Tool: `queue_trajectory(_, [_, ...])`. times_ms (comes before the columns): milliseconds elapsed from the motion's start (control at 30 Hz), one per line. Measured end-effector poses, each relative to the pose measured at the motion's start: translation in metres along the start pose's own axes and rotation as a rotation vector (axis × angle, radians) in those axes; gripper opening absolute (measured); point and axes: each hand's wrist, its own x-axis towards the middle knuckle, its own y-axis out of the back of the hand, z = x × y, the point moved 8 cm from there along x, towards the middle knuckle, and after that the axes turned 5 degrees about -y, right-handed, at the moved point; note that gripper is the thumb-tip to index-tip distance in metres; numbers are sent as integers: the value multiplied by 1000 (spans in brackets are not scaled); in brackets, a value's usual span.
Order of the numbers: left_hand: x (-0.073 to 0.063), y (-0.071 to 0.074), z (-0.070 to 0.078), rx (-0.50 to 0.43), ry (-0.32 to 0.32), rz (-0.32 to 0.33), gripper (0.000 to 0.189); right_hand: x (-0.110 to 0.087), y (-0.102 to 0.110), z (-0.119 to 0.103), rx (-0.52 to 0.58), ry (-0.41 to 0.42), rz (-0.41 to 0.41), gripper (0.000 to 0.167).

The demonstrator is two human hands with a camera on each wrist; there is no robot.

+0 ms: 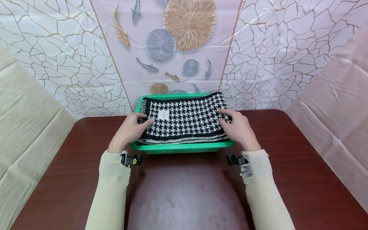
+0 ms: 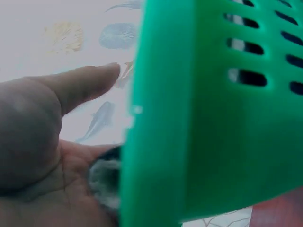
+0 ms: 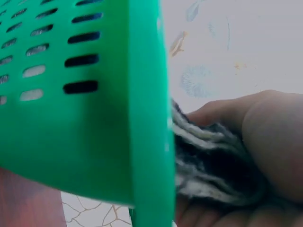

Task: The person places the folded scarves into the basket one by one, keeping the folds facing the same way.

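Note:
A folded black-and-white houndstooth cloth point(image 1: 187, 116) with a white label point(image 1: 164, 115) lies in a green plastic basket point(image 1: 184, 147). Several layers show along its front edge. My left hand point(image 1: 130, 129) is at the cloth's left end. In the left wrist view its thumb point(image 2: 90, 85) stands straight, apart from the cloth's folded edge point(image 2: 105, 184), which rests against the fingers. At the other end my right hand point(image 1: 237, 127) grips the cloth; the layers point(image 3: 208, 156) sit between thumb and fingers in the right wrist view. The basket's rim hides some fingertips in both wrist views.
The basket stands near the back edge of a dark red-brown table point(image 1: 178, 191). Behind it hangs a patterned sheet point(image 1: 184, 73) with fish and round motifs. Plain fabric point(image 1: 28, 127) hangs at both sides. Each wrist wears a small black camera point(image 1: 133, 159).

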Motion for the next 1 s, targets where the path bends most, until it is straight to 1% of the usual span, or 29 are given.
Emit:
queue_trajectory(167, [0, 2, 3, 22, 11, 63, 59, -2, -2, 1, -12, -4, -18, 43])
queue_trajectory(300, [-1, 4, 7, 39, 1, 81, 62, -2, -6, 0, -22, -1, -24, 42])
queue_trajectory(467, [-2, 0, 8, 39, -1, 68, 64, -3, -8, -1, -38, 13, -21, 38])
queue_trajectory(633, [-3, -3, 6, 78, 20, 50, 62, -4, -10, -2, -52, 34, -27, 38])
queue_trajectory(767, [-4, -2, 7, 109, 25, 68, 61, -4, -11, -2, -30, 29, -24, 40])
queue_trajectory(867, [-4, -1, 9, 121, 23, 73, 60, -3, -10, -2, -34, 28, -18, 40])
queue_trajectory(933, [-4, -2, 9, 135, 24, 59, 59, -3, -9, -3, -47, 33, -17, 40])
queue_trajectory(1000, [-4, -5, 11, 156, 19, 22, 60, -4, -7, -4, -61, 35, -19, 40])
